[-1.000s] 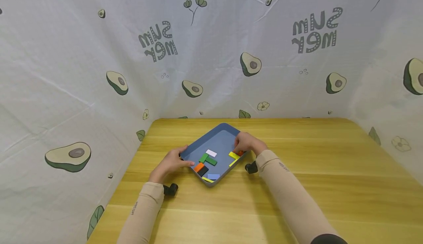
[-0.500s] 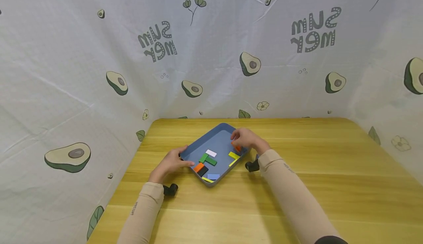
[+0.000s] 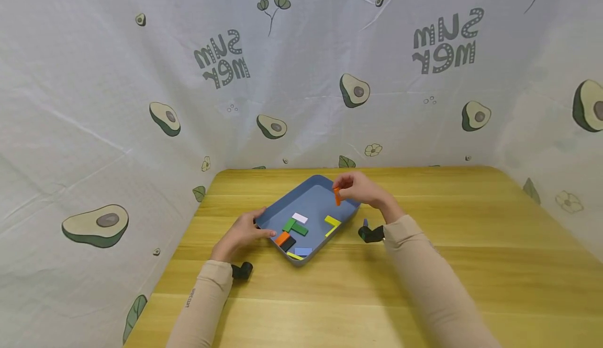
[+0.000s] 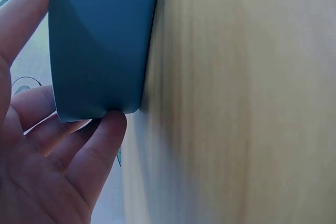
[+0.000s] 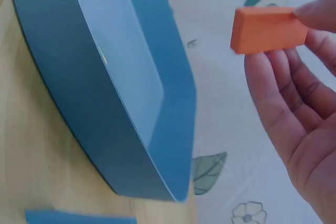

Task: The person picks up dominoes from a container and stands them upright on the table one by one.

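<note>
A blue-grey tray [image 3: 311, 196] lies slantwise on the table. My left hand [image 3: 245, 233] grips its left corner, thumb at the rim; in the left wrist view the fingers press the outer wall [image 4: 100, 51]. Above the tray's right side, my right hand [image 3: 363, 188] pinches an orange domino block [image 5: 270, 30] between thumb and fingers. Inside the tray lie a white block [image 3: 299, 218], green blocks [image 3: 299, 228], another orange block [image 3: 282, 238] against a black one [image 3: 288, 245], light blue pieces [image 3: 303, 251] and yellow blocks [image 3: 332, 222].
Just right of the tray, a blue block [image 5: 79, 217] rests on the wooden table [image 3: 301, 306], partly behind the right wrist camera [image 3: 370, 234] in the head view. A white cloth [image 3: 306, 76] printed with avocados hangs behind the table and along its sides.
My right hand has picked the orange block from the tray's right corner and raised it upward. My left hand has stayed on the tray, and the other blocks lie as before.
</note>
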`<move>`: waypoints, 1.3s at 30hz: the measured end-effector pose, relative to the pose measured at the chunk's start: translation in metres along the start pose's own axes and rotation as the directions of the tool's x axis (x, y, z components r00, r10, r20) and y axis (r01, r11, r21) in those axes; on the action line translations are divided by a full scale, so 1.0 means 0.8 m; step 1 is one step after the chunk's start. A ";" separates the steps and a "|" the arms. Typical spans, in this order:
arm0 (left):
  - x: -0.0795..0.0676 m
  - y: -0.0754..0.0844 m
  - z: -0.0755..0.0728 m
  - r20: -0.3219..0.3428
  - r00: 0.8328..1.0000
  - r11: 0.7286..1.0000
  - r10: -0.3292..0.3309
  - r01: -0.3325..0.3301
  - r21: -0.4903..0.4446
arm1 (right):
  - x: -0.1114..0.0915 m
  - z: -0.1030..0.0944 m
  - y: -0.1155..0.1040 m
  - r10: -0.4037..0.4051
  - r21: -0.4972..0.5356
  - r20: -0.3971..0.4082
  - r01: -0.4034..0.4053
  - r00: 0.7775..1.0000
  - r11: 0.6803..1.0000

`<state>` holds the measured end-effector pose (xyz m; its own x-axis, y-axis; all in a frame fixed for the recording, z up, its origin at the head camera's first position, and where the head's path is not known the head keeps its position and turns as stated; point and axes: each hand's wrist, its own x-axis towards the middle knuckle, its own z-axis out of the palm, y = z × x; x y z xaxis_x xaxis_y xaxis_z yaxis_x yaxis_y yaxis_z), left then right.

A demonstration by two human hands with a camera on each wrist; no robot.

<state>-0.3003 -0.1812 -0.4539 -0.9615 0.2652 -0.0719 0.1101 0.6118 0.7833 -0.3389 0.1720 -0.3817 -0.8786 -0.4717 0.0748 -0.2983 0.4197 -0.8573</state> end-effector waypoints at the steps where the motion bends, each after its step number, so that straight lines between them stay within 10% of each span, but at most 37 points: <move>1: 0.000 0.000 0.000 0.000 1.000 1.000 0.001 -0.001 -0.001 | -0.004 -0.003 0.000 -0.012 0.016 -0.003 0.012 1.000 1.000; 9: 0.001 0.001 0.000 0.000 1.000 1.000 -0.002 0.002 0.007 | -0.042 -0.031 0.009 -0.097 0.078 -0.017 0.098 0.995 0.992; 20: 0.003 0.000 -0.001 0.008 1.000 1.000 -0.018 0.018 -0.006 | -0.085 -0.059 0.037 0.006 0.012 -0.029 -0.005 1.000 1.000; 39: 0.006 -0.003 0.000 0.006 1.000 1.000 -0.027 0.027 -0.016 | -0.097 -0.034 0.102 0.067 0.073 0.034 -0.069 0.997 0.995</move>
<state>-0.3052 -0.1811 -0.4560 -0.9627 0.2528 -0.0962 0.0802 0.6064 0.7911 -0.3053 0.2637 -0.4439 -0.8835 -0.4683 -0.0001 -0.2084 0.3934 -0.8954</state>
